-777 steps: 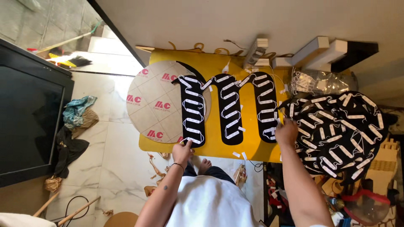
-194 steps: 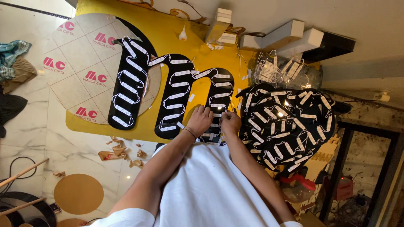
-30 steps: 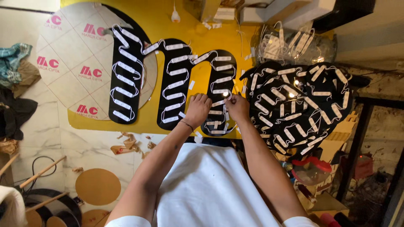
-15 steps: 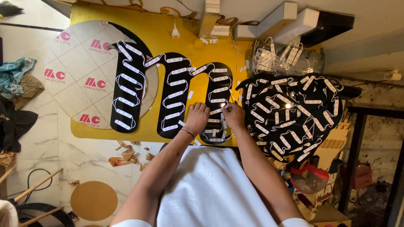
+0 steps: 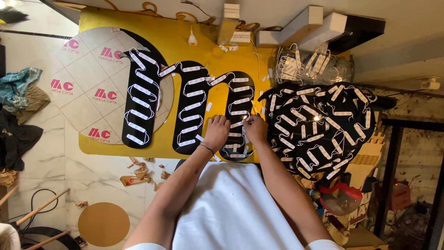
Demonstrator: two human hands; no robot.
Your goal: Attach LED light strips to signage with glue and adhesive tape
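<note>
Since half a second earlier my hands had hardly shifted: both stayed on the right stroke of the black letter (image 5: 189,109), which lay across the middle of the yellow board (image 5: 185,46), its three strokes reaching toward the board's near edge. My view had pulled back a little, so more of the white sheet (image 5: 236,208) over my lap showed. The board lay on pale marble floor (image 5: 51,171), with a round pale panel (image 5: 88,88) over its left end and a second black shape (image 5: 319,129) strung with white light modules past its right edge. A clear bag of modules (image 5: 310,67) sat at the far right corner. My left hand (image 5: 217,132) rested flat on the stroke, fingers loosely spread, grasping nothing I could make out. My right hand (image 5: 255,129) pinched something small at a white module (image 5: 240,124); what exactly, I could not tell.
</note>
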